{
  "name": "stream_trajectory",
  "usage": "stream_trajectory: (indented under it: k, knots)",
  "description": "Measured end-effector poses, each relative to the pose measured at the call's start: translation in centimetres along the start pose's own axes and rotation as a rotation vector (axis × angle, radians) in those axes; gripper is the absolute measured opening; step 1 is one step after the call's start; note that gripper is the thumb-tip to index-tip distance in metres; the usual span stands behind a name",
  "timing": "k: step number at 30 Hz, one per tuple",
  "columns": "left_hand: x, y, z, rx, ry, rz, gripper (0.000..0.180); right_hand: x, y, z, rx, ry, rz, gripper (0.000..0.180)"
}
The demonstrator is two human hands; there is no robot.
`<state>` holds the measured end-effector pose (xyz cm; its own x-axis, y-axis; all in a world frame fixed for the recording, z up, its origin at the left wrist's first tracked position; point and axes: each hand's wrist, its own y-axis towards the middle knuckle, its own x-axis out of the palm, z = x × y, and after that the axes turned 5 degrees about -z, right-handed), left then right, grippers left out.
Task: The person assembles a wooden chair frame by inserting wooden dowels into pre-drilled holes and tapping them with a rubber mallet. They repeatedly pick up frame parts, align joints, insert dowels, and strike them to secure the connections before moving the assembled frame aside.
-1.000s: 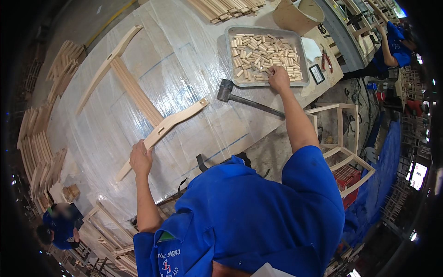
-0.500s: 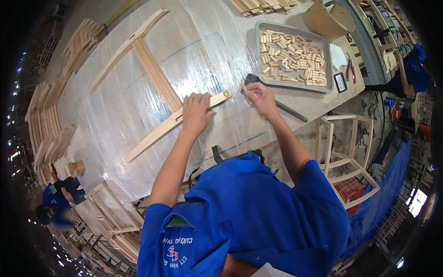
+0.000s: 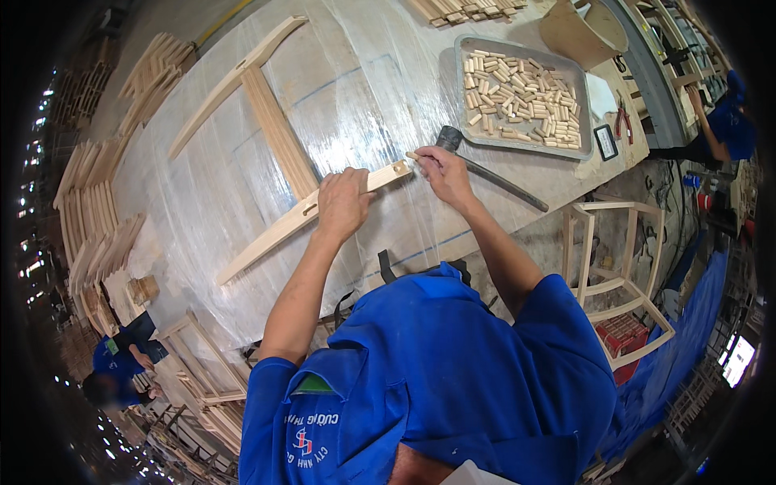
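My left hand point(image 3: 343, 202) is closed around a pale curved wooden rail point(image 3: 267, 245), near the rail's right end, which has a hole in it. Pinched in my right hand point(image 3: 446, 179) is a small wooden dowel point(image 3: 413, 155), its tip close to that end; whether they touch I cannot tell. Just behind the right hand lies a black mallet point(image 3: 509, 187), its handle slanting toward the table's edge. A wide wooden board point(image 3: 275, 125) runs from the rail to a second curved rail point(image 3: 202, 105) farther off.
A grey tray point(image 3: 586, 121) full of dowels stands at the back right, beside a bent brown container point(image 3: 582, 36), red-handled pliers point(image 3: 622, 125) and a dark-framed rectangular item point(image 3: 605, 142). Stacked wooden parts point(image 3: 85, 202) line the left. A chair frame point(image 3: 618, 283) stands at right. Co-workers are at both sides.
My right hand has moved slightly left, bringing the dowel toward the rail's end. My left hand keeps its hold on the rail. The whole view has shifted a little.
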<state>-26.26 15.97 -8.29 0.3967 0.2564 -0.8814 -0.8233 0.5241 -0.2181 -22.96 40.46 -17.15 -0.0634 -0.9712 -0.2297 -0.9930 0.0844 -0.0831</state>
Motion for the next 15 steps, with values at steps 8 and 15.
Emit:
stream_trajectory:
  k: [8,15]
  knots:
    - [-0.2,-0.5,0.0,-0.011,-0.012,0.017,0.041,0.1,-0.3,-0.6,-0.009,-0.032,-0.071,0.021]
    - [-0.1,-0.5,-0.2,0.003,-0.004,0.026,0.042,0.4,-0.7,0.1,-0.008,-0.021,-0.059,0.02]
